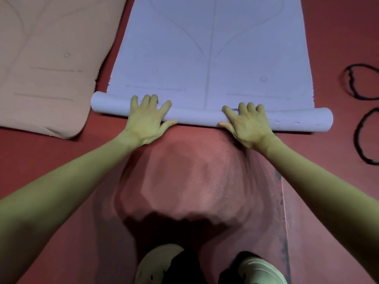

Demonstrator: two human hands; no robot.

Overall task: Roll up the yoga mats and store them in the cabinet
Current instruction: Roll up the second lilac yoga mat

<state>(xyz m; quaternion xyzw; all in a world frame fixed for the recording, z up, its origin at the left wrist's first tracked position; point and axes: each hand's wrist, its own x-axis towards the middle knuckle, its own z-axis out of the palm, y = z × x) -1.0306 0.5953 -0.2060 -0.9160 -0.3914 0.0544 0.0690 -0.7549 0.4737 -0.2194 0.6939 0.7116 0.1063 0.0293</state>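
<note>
The lavender foam yoga mat (pixel 209 58) lies on the red floor (pixel 338 37), its near end rolled. Left hand (pixel 146 117) and right hand (pixel 247 124) press flat, fingers spread, on that roll; push evenly so its ends stay square.

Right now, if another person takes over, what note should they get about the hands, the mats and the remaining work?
Left hand and right hand: both lie flat, fingers spread, on the rolled end of the purple yoga mat.
The roll is only begun; most of this mat lies flat on the red floor.
The beige yoga mat lies unrolled on the left.
Two black loops lie on the right.
Left: finish rolling both mats and store them. No cabinet in view.
</note>
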